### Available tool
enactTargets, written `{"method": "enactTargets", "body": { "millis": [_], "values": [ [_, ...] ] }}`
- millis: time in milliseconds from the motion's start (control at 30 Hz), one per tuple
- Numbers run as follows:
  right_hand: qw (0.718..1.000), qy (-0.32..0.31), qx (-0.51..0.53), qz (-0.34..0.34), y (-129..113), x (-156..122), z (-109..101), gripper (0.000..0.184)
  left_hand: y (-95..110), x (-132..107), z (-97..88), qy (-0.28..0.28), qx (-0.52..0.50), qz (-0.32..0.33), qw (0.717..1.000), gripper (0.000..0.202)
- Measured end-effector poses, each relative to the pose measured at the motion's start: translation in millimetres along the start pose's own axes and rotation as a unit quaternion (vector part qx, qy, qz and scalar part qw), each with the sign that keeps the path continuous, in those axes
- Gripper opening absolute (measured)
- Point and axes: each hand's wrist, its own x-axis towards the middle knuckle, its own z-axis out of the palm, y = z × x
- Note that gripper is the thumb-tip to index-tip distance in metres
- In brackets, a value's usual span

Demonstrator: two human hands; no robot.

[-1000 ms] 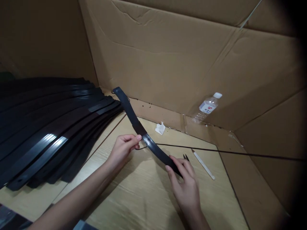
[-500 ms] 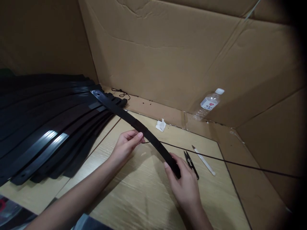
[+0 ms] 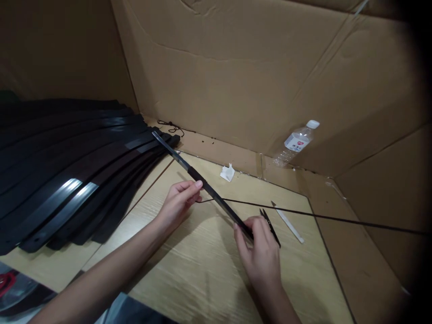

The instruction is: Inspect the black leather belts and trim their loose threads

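Observation:
Between my two hands is a long black strip [image 3: 219, 203], turned edge-on so it looks thin, slanting from upper left to lower right. My left hand [image 3: 184, 198] pinches it near its middle, over a thicker dark wrapped band [image 3: 195, 175]. My right hand [image 3: 261, 243] is closed round its near end. A thin dark cord [image 3: 303, 213] runs from by my left fingers, past the strip, and off to the right. Beside my right hand lie black thread snips [image 3: 270, 225], partly hidden by it, and a white pencil-like stick [image 3: 289, 222].
A large fanned pile of black strips [image 3: 67, 166] covers the left of the pale table [image 3: 189, 274]. A scrap of white paper [image 3: 227, 172] and a clear plastic bottle [image 3: 297, 143] are at the back. Cardboard walls [image 3: 216, 81] enclose the table. A dark cord tangle [image 3: 171, 127] sits behind the pile.
The strip has been rolled from showing its flat face to showing its narrow edge. Both hands keep hold in nearly the same places.

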Motion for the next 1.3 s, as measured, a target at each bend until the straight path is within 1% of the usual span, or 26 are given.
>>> {"method": "enactTargets", "body": {
  "millis": [100, 200, 267, 467, 667, 733, 833, 933, 1067, 1133, 1233, 1300],
  "values": [
    [1.000, 0.003, 0.004, -0.015, 0.9, 0.6, -0.1, 0.012, 0.4, 0.0, 0.0, -0.019, -0.005, -0.001, 1.000, 0.045],
    [1.000, -0.006, 0.016, -0.015, 4.0, 2.0, -0.1, 0.023, 1.5, -0.4, 1.7, -0.050, -0.002, -0.010, 0.999, 0.036],
    [1.000, -0.013, 0.013, -0.011, 6.3, 2.9, 0.0, 0.031, 1.8, -0.8, 3.2, -0.057, 0.004, -0.012, 0.998, 0.032],
    [1.000, 0.012, -0.014, 0.021, 6.1, 3.9, -2.3, 0.029, 0.0, -2.9, 7.4, -0.028, 0.039, -0.008, 0.999, 0.040],
    [0.999, 0.025, -0.036, 0.010, 1.6, 3.3, -6.0, 0.027, -5.1, -2.0, 8.9, -0.006, 0.035, -0.001, 0.999, 0.044],
    [0.998, 0.027, -0.052, 0.004, 1.5, 1.8, -7.1, 0.024, -7.6, -1.7, 9.1, -0.006, 0.050, 0.006, 0.999, 0.044],
    [0.996, 0.027, -0.090, -0.003, 2.4, -0.2, -8.8, 0.020, -9.9, -2.4, 10.2, -0.028, 0.072, 0.025, 0.997, 0.045],
    [0.996, -0.007, -0.088, -0.002, 4.4, -0.3, -9.5, 0.022, -9.1, -3.2, 12.1, -0.043, 0.084, 0.038, 0.995, 0.043],
    [0.998, -0.054, -0.009, 0.034, 8.8, 1.9, -8.9, 0.033, -5.5, -2.6, 14.0, -0.033, 0.067, 0.055, 0.996, 0.030],
    [0.993, -0.093, 0.031, 0.060, 10.3, 3.0, -9.2, 0.038, -4.9, -1.6, 13.6, -0.034, 0.057, 0.067, 0.996, 0.026],
    [0.980, -0.143, 0.097, 0.095, 10.3, 4.3, -10.9, 0.038, -6.9, 0.7, 10.3, -0.047, 0.059, 0.097, 0.992, 0.033],
    [0.974, -0.146, 0.136, 0.108, 9.1, 4.9, -11.7, 0.039, -9.4, 2.2, 7.2, -0.060, 0.066, 0.126, 0.988, 0.039]
  ]
}}
